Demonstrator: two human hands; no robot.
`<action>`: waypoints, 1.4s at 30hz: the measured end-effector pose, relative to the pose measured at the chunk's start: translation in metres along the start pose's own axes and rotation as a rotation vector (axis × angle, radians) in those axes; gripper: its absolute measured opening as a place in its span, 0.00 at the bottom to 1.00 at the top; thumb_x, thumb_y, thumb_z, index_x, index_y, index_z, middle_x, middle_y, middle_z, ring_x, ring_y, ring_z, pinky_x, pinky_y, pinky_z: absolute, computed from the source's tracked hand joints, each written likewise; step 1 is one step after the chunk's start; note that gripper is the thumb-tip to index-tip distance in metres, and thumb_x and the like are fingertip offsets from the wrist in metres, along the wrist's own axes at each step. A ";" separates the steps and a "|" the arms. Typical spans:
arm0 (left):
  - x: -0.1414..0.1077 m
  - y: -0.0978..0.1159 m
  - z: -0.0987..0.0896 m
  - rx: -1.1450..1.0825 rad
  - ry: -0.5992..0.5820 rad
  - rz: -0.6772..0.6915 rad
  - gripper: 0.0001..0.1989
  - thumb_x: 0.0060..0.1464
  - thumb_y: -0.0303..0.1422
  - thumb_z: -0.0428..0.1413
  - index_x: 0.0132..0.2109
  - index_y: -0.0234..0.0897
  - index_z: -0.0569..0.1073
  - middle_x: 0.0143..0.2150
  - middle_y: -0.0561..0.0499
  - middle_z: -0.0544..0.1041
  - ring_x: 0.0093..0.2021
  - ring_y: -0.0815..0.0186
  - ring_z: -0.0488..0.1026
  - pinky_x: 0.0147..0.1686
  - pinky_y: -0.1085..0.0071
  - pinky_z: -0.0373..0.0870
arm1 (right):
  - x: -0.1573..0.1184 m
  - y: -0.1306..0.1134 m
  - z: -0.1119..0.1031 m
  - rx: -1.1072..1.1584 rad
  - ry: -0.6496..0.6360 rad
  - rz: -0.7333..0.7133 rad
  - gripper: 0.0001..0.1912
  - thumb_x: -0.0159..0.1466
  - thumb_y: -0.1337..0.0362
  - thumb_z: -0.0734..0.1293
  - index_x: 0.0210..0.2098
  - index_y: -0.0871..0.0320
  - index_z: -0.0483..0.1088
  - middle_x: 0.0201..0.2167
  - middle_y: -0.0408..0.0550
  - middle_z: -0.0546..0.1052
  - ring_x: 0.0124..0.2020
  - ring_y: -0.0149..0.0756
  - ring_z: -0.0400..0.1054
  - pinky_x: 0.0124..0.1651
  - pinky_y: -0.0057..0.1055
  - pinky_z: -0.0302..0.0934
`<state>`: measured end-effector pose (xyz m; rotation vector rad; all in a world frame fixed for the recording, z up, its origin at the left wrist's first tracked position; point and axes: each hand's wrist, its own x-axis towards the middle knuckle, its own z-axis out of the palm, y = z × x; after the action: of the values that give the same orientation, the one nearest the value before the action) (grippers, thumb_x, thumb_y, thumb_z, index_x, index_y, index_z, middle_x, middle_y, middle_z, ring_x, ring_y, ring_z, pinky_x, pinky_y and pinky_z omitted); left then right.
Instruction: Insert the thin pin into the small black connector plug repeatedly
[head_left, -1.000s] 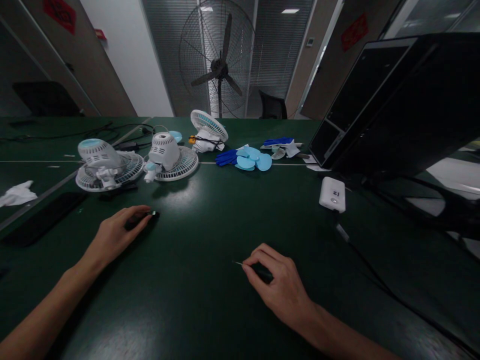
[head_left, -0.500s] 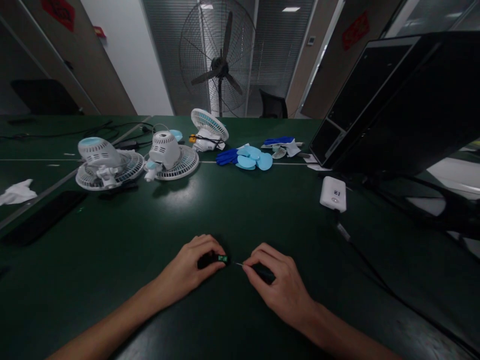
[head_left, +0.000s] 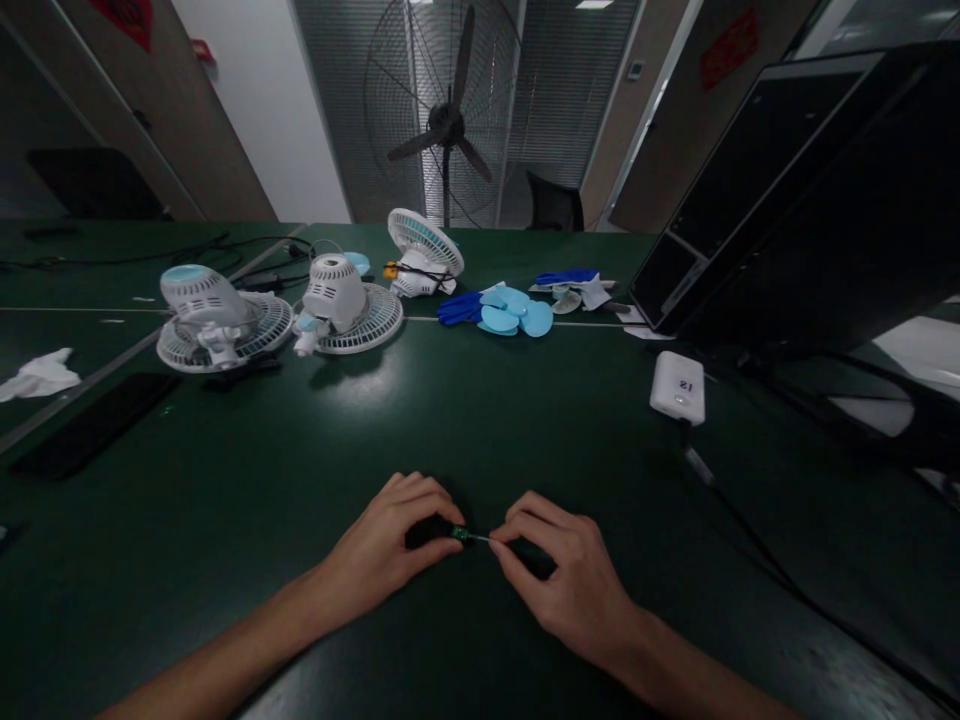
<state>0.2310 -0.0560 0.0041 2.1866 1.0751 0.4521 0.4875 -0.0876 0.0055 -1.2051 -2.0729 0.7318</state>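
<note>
Table [head_left: 420, 410] beneath, my left hand [head_left: 386, 535] pinches a small green piece [head_left: 460, 534], leaving its right side exposed to the thin metal rod [head_left: 478, 538]. My right hand [head_left: 574, 570] grips that near its tip, probably for finer control; they seem to touch.

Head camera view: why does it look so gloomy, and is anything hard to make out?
In the head view, the light is dim, with soft glare on the green table; wall edges lean, probably lens distortion; the bulky object at right sinks into black; the small green piece in the left hand is too small and dark for detail.
</note>
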 end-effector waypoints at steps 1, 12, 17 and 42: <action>0.000 0.000 0.000 0.001 0.000 0.001 0.07 0.66 0.39 0.61 0.48 0.44 0.78 0.47 0.52 0.79 0.48 0.61 0.73 0.53 0.62 0.59 | 0.000 0.000 0.000 -0.001 0.001 -0.002 0.07 0.69 0.68 0.67 0.38 0.54 0.79 0.36 0.44 0.78 0.33 0.33 0.75 0.37 0.31 0.64; 0.000 0.002 -0.001 -0.005 0.002 0.020 0.07 0.66 0.39 0.61 0.48 0.43 0.77 0.48 0.53 0.79 0.49 0.61 0.73 0.52 0.63 0.58 | 0.001 -0.002 0.002 -0.002 -0.005 -0.017 0.07 0.69 0.68 0.67 0.37 0.55 0.78 0.35 0.44 0.77 0.33 0.33 0.74 0.37 0.31 0.64; 0.001 0.001 -0.001 0.029 0.000 0.054 0.06 0.66 0.37 0.61 0.49 0.45 0.77 0.48 0.52 0.79 0.50 0.61 0.73 0.51 0.63 0.58 | 0.003 -0.005 0.004 0.065 -0.029 -0.112 0.06 0.71 0.68 0.68 0.40 0.55 0.78 0.36 0.45 0.77 0.34 0.32 0.74 0.38 0.29 0.64; -0.002 -0.002 -0.003 -0.004 -0.020 0.097 0.08 0.68 0.41 0.59 0.49 0.45 0.77 0.48 0.52 0.78 0.50 0.62 0.73 0.50 0.63 0.56 | 0.001 -0.006 0.003 -0.053 -0.026 -0.052 0.08 0.70 0.68 0.66 0.38 0.55 0.78 0.35 0.45 0.77 0.32 0.33 0.74 0.35 0.30 0.64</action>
<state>0.2269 -0.0560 0.0050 2.2419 0.9598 0.4737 0.4822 -0.0895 0.0081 -1.1720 -2.1491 0.6759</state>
